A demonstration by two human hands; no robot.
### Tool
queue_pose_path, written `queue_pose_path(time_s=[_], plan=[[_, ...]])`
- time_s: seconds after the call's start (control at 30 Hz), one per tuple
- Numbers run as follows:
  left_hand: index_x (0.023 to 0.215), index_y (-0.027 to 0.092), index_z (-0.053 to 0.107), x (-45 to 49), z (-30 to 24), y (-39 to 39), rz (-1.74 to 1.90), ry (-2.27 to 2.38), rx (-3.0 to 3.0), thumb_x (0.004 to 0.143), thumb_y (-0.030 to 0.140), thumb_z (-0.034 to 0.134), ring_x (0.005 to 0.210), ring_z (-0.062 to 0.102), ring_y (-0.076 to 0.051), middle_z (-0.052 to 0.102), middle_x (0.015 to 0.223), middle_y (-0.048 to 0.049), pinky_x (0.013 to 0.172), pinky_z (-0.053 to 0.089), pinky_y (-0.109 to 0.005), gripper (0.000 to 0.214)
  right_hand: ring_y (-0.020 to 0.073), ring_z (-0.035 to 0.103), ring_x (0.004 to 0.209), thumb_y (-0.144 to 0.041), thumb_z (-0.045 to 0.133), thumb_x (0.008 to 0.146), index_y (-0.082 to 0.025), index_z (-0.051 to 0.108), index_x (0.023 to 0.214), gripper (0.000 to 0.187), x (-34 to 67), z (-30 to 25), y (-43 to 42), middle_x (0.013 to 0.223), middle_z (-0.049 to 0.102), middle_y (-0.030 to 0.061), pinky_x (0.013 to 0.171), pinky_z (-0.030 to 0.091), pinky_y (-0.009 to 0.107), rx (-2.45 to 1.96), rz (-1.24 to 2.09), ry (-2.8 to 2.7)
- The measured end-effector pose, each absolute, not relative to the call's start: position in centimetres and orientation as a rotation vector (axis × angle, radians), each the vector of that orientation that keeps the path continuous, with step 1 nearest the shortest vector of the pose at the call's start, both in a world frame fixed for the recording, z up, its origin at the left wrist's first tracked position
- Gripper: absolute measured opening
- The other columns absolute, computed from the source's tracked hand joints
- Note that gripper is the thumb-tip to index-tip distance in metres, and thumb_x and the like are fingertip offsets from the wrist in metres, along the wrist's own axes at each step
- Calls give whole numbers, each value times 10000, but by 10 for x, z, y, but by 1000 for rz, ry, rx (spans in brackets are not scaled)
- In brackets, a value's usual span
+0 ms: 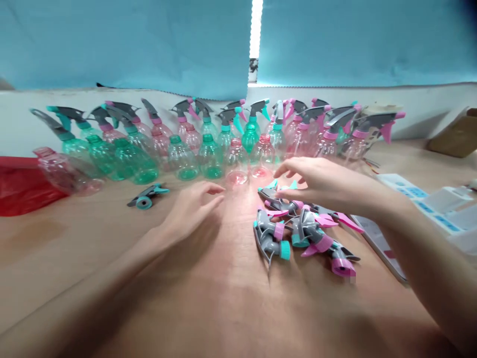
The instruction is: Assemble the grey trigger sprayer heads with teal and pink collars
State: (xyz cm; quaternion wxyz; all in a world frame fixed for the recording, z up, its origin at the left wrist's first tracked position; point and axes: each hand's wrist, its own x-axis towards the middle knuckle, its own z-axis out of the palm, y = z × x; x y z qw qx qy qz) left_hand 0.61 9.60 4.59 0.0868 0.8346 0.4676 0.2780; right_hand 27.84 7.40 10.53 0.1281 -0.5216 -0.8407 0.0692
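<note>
My left hand (199,201) hovers over the table left of centre, fingers apart and nothing in them. A single grey and teal spray head (147,196) lies to its left. My right hand (313,181) is held above the far side of a pile of spray heads (307,231), grey with pink or teal collars and triggers. Its fingers are parted, with no object between them. Just beyond the hands stand uncapped bottles, among them a clear pink one (236,161) and a green one (211,159). Behind them, bottles wear spray heads (226,119).
At the left, a pink bottle (61,169) leans beside a red bag (22,186). On the right are a white and blue tray (421,199) and a brown box (456,132). A white ledge (130,94) and blue sheets (122,44) close off the back.
</note>
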Motion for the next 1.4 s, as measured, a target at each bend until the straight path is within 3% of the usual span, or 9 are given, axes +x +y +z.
queue_pose_path(time_s=[0.13, 0.27, 0.4, 0.63, 0.83, 0.93, 1.07, 1.23, 1.4], plan=[[1025, 211, 637, -62, 39, 104, 900, 1669, 2387, 889, 394, 499, 919, 629, -260, 682, 996, -64, 837, 490, -409, 267, 250, 602, 996, -474, 444, 880, -215, 596, 1125, 388, 277, 79, 93, 1108, 637, 94, 765, 481, 362, -1522, 255, -2581], [1069, 133, 626, -123, 34, 117, 900, 1823, 2329, 871, 469, 470, 990, 585, -302, 640, 1031, -116, 845, 487, -456, 421, 233, 651, 838, -461, 429, 892, -223, 633, 1116, 386, 272, 64, 97, 1017, 680, 92, 642, 490, 338, -1498, 266, -2679], [1114, 181, 635, -153, 31, 114, 721, 1731, 2385, 726, 526, 618, 1092, 547, -333, 591, 1179, -109, 940, 436, -490, 520, 252, 661, 860, -408, 456, 883, -258, 698, 1007, 310, 273, 58, 95, 1017, 709, 67, 658, 484, 353, -1442, 201, -2751], [1173, 235, 609, -137, 24, 69, 580, 1570, 2425, 803, 402, 559, 775, 635, -221, 602, 952, -65, 704, 539, -341, 409, 326, 656, 848, -444, 507, 862, -300, 713, 872, 251, 275, 49, 84, 936, 730, 66, 765, 426, 523, -1445, -66, -2735], [1073, 261, 624, -110, 19, 48, 492, 1292, 2562, 774, 243, 606, 786, 596, -207, 599, 955, -45, 673, 517, -311, 300, 357, 651, 888, -446, 518, 863, -245, 682, 978, 284, 269, 54, 72, 958, 721, 95, 889, 319, 650, -1445, -165, -2743], [912, 235, 644, -97, 17, 48, 461, 1284, 2558, 759, 173, 625, 744, 580, -198, 576, 877, -29, 612, 493, -292, 166, 331, 653, 880, -439, 525, 859, -234, 667, 1015, 294, 263, 59, 66, 1000, 711, 97, 839, 393, 571, -1391, -135, -2798], [978, 243, 640, -67, 22, 43, 465, 1234, 2555, 820, 220, 629, 868, 568, -208, 560, 945, -32, 719, 501, -318, 160, 278, 649, 884, -423, 487, 888, -253, 634, 1067, 288, 241, 72, 49, 1014, 701, 75, 710, 458, 410, -1340, 37, -2770], [1092, 233, 592, -24, 25, 33, 663, 1010, 2525, 863, 158, 589, 1005, 505, -203, 609, 1054, -33, 875, 463, -349, 241, 156, 627, 700, -236, 498, 887, -253, 643, 863, 148, 214, 85, 32, 799, 691, -22, 609, 402, 277, -1239, 321, -2667], [1065, 195, 592, -3, 8, 38, 983, 788, 2491, 793, 92, 654, 897, 504, -188, 684, 989, -19, 819, 465, -327, 297, 118, 568, 640, -189, 531, 862, -223, 605, 790, 109, 210, 81, 32, 713, 638, -42, 562, 355, 239, -1191, 467, -2626]])
